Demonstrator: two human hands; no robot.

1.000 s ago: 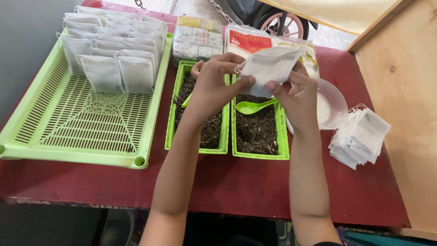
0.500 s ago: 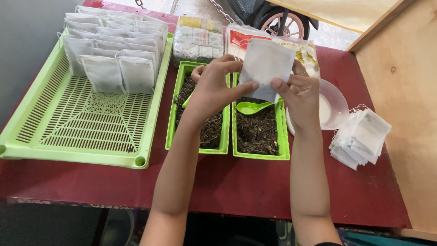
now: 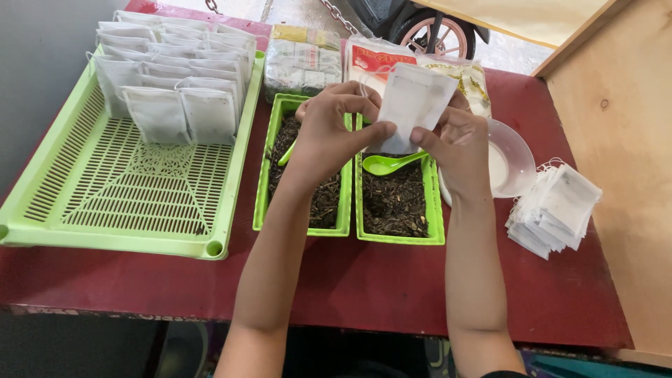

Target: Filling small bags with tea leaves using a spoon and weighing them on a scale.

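The pouch (image 3: 413,105) looked like thin matt white paper. The trays (image 3: 126,189) and spoon (image 3: 388,164) were smooth green plastic; the tabletop (image 3: 364,280) was dull red, the bowl (image 3: 518,157) glossy white.

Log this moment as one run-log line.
left hand: holds white tea bag | right hand: holds same bag | below: green spoon in right tea tray | filled bags on green basket tray

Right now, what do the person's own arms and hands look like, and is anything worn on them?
Both arms are bare from elbow to wrist: no sleeves, gloves, watch or bracelets show. The left hand and right hand carry no visible rings. Only a sliver of dark clothing shows at the bottom edge near the right elbow.
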